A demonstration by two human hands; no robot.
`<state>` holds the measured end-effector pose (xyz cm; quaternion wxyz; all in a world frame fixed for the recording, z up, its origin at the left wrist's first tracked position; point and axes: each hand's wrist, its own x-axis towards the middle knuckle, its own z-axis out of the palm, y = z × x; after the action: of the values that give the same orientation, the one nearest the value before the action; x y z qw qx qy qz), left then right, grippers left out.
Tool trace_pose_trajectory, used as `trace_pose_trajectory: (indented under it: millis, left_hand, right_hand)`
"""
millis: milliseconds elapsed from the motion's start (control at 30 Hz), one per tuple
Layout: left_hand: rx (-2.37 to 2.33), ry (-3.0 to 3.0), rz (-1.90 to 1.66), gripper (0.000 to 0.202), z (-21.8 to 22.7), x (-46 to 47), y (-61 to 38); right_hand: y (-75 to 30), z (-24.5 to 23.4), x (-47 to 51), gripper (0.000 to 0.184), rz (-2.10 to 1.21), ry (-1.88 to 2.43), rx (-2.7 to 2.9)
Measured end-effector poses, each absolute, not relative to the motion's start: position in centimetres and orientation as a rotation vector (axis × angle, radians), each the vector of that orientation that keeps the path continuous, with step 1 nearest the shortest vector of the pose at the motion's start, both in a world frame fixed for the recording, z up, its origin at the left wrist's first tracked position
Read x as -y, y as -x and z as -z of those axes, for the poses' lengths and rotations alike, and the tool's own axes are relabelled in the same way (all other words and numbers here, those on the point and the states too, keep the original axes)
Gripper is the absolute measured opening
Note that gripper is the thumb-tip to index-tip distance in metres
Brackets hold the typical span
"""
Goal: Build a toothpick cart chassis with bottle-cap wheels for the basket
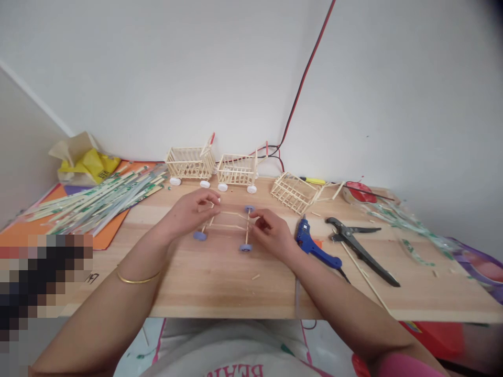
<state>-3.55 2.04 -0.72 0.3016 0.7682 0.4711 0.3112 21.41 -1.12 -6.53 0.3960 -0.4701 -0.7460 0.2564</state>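
Note:
A small wheeled frame of thin wooden sticks [231, 226] stands on the table between my hands, with blue-purple wheels on two axles. My left hand [194, 210] is closed at the far end of the left axle, and its fingers hide the wheel there. Curled fingers of my right hand [274, 231] are at the right axle, beside the far right wheel [249, 208]. The near wheels, left [199, 236] and right [245, 247], are in plain view. A blue glue gun [314, 245] lies just right of my right hand.
Two stick carts [190, 163] [237, 170] with white wheels stand by the wall. A stick basket [295, 192] lies tilted nearby. Black pliers [359, 248] and a long stick [365, 277] lie right. Bundled sticks [106, 201] cover an orange sheet [108, 235] left.

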Motion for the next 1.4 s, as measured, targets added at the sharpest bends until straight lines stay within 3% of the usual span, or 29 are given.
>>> trace_pose_trajectory:
  millis: [467, 633, 1400]
  left_hand:
    - [-0.991, -2.669, -0.601, 0.009, 3.1, -1.9, 1.8]
    - [-0.998, -2.697, -0.547, 0.015, 3.1, -1.9, 1.6]
    - [-0.948, -2.722, -0.511, 0.014, 2.5, -1.8, 1.6]
  right_hand:
    - [-21.0, 6.0, 0.6, 0.017, -0.442, 1.013, 2.164]
    - [-20.9, 6.0, 0.5, 0.004, -0.442, 1.000, 2.180]
    - [-21.2, 5.5, 0.5, 0.005, -0.437, 0.943, 2.262]
